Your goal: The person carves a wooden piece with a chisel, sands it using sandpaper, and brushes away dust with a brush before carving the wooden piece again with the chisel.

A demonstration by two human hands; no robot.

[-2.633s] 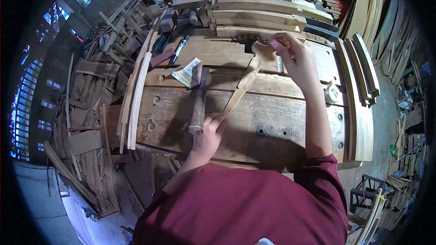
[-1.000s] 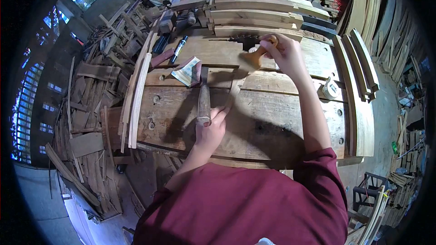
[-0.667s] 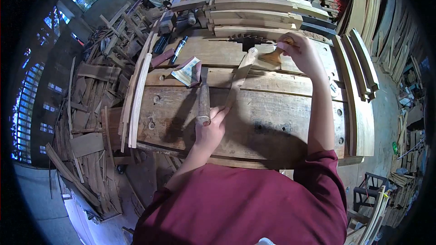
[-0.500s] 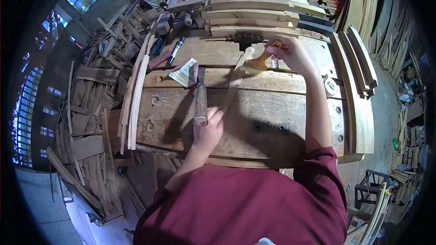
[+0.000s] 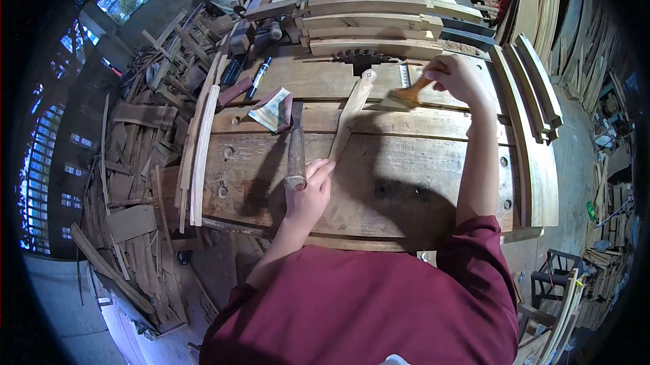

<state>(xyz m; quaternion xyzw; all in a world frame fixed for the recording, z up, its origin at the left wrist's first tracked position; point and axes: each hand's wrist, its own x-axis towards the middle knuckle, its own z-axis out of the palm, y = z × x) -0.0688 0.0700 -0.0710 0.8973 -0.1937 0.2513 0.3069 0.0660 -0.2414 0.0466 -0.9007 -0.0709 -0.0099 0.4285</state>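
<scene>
My right hand (image 5: 460, 82) is closed round the handle of a flat brush (image 5: 405, 97), held just above the bench, right of a slim curved wooden piece (image 5: 351, 111). The brush's bristles point left, apart from the wood. My left hand (image 5: 311, 189) pinches the near end of that wooden piece, which slants away across the bench (image 5: 379, 162). A chisel (image 5: 296, 152) with a worn wooden handle overlaps my left hand; whether the fingers touch it I cannot tell. Left of the chisel lies a folded piece of sandpaper (image 5: 274, 109).
A toothed saw blade (image 5: 365, 58) rises through a slot beyond the wooden piece. A marker (image 5: 259, 77) lies at the bench's left. Several wooden rails (image 5: 372, 23) are stacked at the back, with long boards (image 5: 535, 162) along the right edge. Scrap wood (image 5: 135, 168) fills the left floor.
My right hand has drawn the brush to the right and slightly nearer, off the far end of the wooden piece. My left hand keeps its grip almost in place.
</scene>
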